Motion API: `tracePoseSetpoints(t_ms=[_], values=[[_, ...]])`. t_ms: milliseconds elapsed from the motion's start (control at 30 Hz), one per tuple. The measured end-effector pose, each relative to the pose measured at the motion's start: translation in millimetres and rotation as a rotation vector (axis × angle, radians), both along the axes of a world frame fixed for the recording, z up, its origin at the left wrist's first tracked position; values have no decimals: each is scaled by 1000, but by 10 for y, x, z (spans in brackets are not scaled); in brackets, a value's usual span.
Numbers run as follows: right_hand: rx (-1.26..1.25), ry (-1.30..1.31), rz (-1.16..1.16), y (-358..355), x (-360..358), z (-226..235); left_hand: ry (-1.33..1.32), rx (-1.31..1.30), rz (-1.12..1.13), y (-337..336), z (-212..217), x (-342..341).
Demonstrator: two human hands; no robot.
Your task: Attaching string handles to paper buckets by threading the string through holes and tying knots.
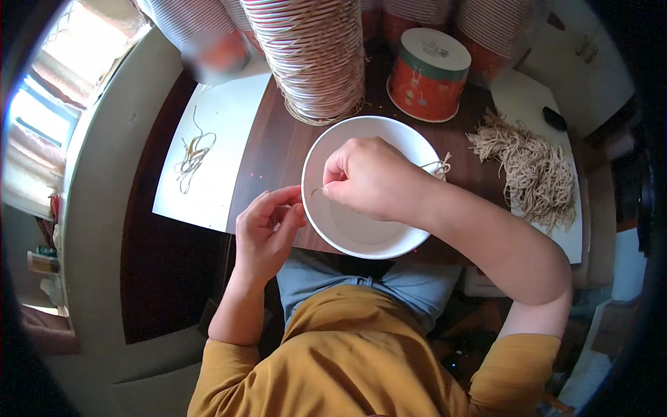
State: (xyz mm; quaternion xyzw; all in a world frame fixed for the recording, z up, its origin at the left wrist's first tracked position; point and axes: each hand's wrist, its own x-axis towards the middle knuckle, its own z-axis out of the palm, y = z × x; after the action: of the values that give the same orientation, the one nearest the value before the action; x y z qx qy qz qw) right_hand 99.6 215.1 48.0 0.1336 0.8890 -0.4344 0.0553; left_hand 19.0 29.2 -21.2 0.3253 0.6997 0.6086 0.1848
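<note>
A white round paper tub (345,240) stands open-topped at the table's front edge. My right hand (372,177) reaches over its far right rim into it, thumb and index finger pinched on a thin beige cord (315,190) by the inner left wall. Outside that wall is my left hand (267,222), its fingers curled and the thumb and index fingertips close together against the tub. Whatever they may hold is too small to make out. A knotted loop of beige cord (443,167) hangs at the tub's right rim, partly behind my right forearm.
Beyond the tub rises a tall stack of nested tubs (309,62), with more stacks behind. An orange-red tub with a green band (427,80) stands upside down beside it. Loose cords (194,156) lie on a white sheet (208,198) at left; a cord heap (531,170) lies right.
</note>
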Motion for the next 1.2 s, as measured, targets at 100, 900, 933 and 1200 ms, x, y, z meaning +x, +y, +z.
tracePoseSetpoints(t_ms=[100, 900, 933, 1200], values=[[-8, -13, 2, -19, 0, 17, 18, 29, 2, 4, -4, -1], [217, 53, 128, -88, 21, 6, 404, -101, -19, 38, 160, -16], [232, 48, 137, -88, 23, 20, 404, -100, -18, 37, 155, -20], [315, 157, 199, -66, 24, -25, 437, -97, -33, 46, 156, -34]])
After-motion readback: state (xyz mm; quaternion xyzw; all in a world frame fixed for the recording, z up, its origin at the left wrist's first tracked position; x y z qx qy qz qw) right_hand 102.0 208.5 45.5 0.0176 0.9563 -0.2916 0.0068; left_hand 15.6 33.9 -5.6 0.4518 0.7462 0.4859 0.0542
